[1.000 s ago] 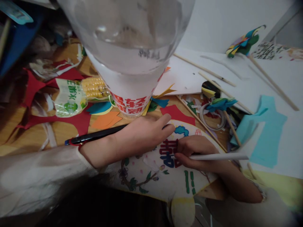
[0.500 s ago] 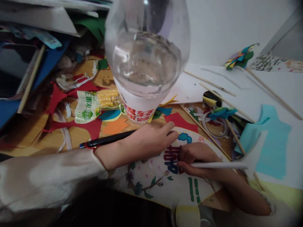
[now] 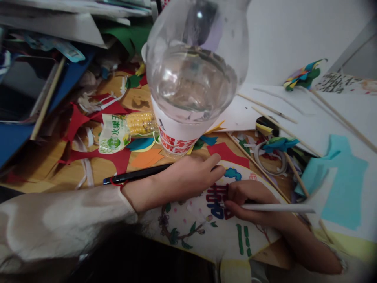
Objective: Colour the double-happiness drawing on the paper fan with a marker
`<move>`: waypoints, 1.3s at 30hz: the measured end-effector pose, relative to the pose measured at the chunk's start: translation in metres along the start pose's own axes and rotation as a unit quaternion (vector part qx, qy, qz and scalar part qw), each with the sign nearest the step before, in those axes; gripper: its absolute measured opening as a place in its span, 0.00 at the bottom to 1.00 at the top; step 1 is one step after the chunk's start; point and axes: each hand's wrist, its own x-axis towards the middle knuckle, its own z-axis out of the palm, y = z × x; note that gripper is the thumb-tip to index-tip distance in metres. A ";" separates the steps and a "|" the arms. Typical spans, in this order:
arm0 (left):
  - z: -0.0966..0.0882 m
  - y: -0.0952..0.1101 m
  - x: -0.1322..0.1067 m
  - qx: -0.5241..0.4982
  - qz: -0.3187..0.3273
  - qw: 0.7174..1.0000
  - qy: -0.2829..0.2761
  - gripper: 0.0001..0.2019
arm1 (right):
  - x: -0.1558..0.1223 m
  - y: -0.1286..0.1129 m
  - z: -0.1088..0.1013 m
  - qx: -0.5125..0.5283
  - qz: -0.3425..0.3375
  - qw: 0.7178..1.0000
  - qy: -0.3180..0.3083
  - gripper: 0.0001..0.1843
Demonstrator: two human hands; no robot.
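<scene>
My right hand is closed around a white pen, its shaft pointing back to the right; the tip is hidden by my fingers. That hand rests on a painted fan-shaped sheet, beside bold red and blue characters. Flowers on a branch, a blue cloud and green strokes also decorate the sheet. Lying across the sheet's upper left part is my left hand, its fingers stretched toward the right hand and holding nothing visible. A black pen lies just behind my left wrist.
A large clear bottle of liquid stands behind my left hand. Packaged corn, red paper scraps, a tape roll, wooden sticks and light-blue paper surround the sheet. A tablet-like device lies far left.
The view has shifted slightly, so everything appears a little further right. Both hands keep nearly the same pose on the sheet, and the white pen stays in my right hand.
</scene>
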 end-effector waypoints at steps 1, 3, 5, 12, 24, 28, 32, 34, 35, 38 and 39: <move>0.000 0.000 0.000 0.000 0.000 1.000 -0.002 0.07 | 0.000 0.000 0.000 0.000 0.005 1.000 0.003 0.15; -0.001 0.000 0.000 -0.004 0.000 1.000 -0.009 0.08 | 0.000 0.001 0.001 0.005 0.006 1.000 0.007 0.15; -0.001 0.000 0.000 -0.008 0.003 1.000 -0.015 0.07 | 0.000 0.001 0.001 0.016 -0.006 1.000 0.001 0.15; -0.001 -0.002 0.000 0.004 0.007 1.000 -0.019 0.07 | -0.003 0.004 -0.001 0.033 -0.024 0.999 -0.003 0.16; -0.002 0.000 0.000 0.017 0.009 0.999 -0.030 0.09 | -0.006 0.010 -0.006 0.029 -0.027 0.999 -0.005 0.19; -0.002 0.000 0.000 0.024 0.007 0.999 -0.027 0.09 | -0.003 0.008 -0.006 0.006 -0.023 1.000 -0.016 0.19; -0.002 0.000 -0.001 0.026 0.009 0.999 -0.032 0.09 | -0.002 0.006 -0.006 0.014 -0.022 1.000 -0.013 0.19; -0.003 -0.001 0.000 0.022 0.009 0.999 -0.039 0.10 | -0.002 0.006 -0.006 0.015 -0.013 1.000 0.002 0.18; -0.003 -0.001 0.000 0.021 0.009 0.999 -0.042 0.10 | -0.002 0.006 -0.005 0.012 -0.011 1.000 0.002 0.18; -0.003 -0.002 0.000 0.025 0.009 0.999 -0.038 0.09 | -0.002 0.006 -0.005 0.013 -0.020 0.999 -0.022 0.18; -0.003 -0.002 0.000 0.028 0.010 0.999 -0.032 0.09 | -0.001 0.006 -0.005 0.015 -0.021 0.999 -0.024 0.18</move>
